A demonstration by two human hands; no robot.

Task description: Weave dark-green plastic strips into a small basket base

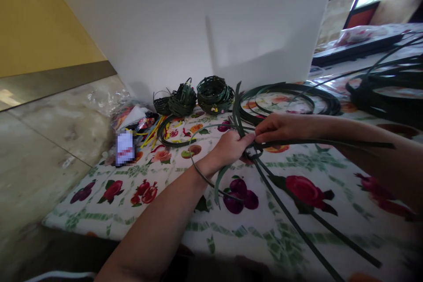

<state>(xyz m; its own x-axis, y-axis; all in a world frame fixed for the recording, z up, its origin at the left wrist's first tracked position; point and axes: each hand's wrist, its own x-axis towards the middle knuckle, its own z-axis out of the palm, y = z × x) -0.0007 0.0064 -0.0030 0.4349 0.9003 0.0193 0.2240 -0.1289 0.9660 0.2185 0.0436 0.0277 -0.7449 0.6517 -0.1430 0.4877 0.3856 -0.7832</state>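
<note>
So, what's in hand? — Dark green strips (324, 142) are pinched at a crossing, fingers closed on them by left hand (229, 147) and right hand (280, 127). Loose ends are left splayed across the floral cloth (205, 233).

Your left hand (229, 149) and right hand (280, 127) close together, both curled shut

Your left forearm (155, 216) rises from the bottom of the view to a slightly bent wrist (205, 167), knuckles up. Your right forearm (360, 139) reaches in almost level from the right edge, its fingers (264, 130) pointing left, pinched closed just beside the left hand's knuckles.
</note>
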